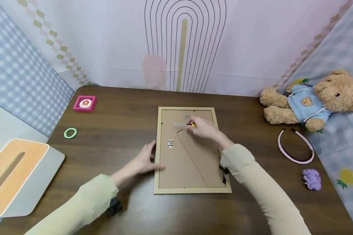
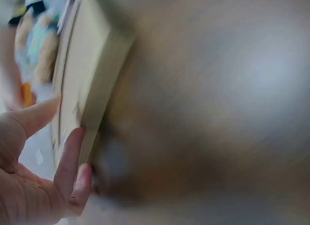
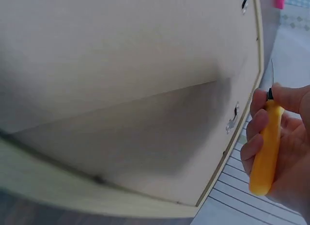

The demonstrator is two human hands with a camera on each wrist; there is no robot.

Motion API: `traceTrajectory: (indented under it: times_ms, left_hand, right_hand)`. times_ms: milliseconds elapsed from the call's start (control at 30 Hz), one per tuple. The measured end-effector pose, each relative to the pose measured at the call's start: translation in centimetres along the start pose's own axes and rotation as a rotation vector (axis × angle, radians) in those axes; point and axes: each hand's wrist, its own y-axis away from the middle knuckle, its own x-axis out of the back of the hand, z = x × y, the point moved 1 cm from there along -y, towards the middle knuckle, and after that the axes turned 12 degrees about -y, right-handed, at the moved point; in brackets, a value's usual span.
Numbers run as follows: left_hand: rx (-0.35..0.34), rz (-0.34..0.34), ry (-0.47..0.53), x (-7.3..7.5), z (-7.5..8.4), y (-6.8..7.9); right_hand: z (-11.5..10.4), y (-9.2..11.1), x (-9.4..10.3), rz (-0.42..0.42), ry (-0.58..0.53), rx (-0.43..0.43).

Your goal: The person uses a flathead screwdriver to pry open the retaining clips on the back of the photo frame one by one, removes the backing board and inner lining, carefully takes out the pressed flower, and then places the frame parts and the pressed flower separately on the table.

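Note:
A picture frame (image 1: 191, 169) lies face down on the table, its brown backing board and wooden border showing. Two metal hangers are fixed to the board, one (image 1: 170, 143) near the left side and one (image 1: 187, 117) near the far end. My right hand (image 1: 203, 128) grips a screwdriver (image 3: 266, 159) by its yellow handle, above the far part of the board. The screwdriver's shaft points left in the head view. At the left border rests my left hand (image 1: 144, 160), thumb over the edge and fingers extended along the outer side.
On the left are a tissue box (image 1: 44, 186) with a wooden top, a green ring (image 1: 70, 133) and a pink square box (image 1: 84, 103). A teddy bear (image 1: 309, 102), a headband (image 1: 295, 160) and a purple scrunchie (image 1: 311, 179) lie on the right.

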Motion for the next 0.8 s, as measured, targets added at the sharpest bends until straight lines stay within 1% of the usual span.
traceTrajectory:
  times_ms: [100,167,200,267,333,433,533,600,667,800]
  left_hand:
    - [0.005,0.06,-0.045,1.9,-0.2,-3.4]
    - [-0.034,0.104,-0.075,2.7,-0.5,-5.6]
    - [-0.051,0.117,-0.088,3.0,-0.6,-6.4]
    - [-0.069,0.123,-0.099,3.2,-0.8,-7.4]
    - [-0.068,0.116,-0.085,3.2,-0.9,-7.9]
    - [-0.052,0.112,-0.04,3.1,-1.1,-8.0]
    - [-0.057,0.13,-0.007,3.1,-1.3,-7.8]
    - [-0.064,0.14,0.006,3.1,-1.4,-7.8]
    - [-0.075,0.141,0.014,3.1,-1.4,-7.9]
    - [-0.084,0.137,0.047,2.8,-1.6,-8.2]
  right_hand:
    - [-0.5,-1.7,-0.3,-0.009,0.045,0.005]
    - [-1.0,-2.6,-0.6,-0.021,0.098,0.027]
    - [-1.2,-3.0,-0.7,-0.034,0.129,0.037]
    - [-1.5,-3.7,-0.9,-0.065,0.201,0.068]
    - [-1.6,-4.2,-0.8,-0.102,0.263,0.087]
    - [-1.7,-4.9,-0.5,-0.151,0.302,0.116]
    - [-2.1,-5.7,-0.2,-0.204,0.287,0.153]
    - [-2.2,-6.2,0.0,-0.236,0.271,0.162]
    - [-2.1,-6.7,0.1,-0.269,0.266,0.16]
    - [-1.7,-7.6,0.3,-0.302,0.262,0.138]
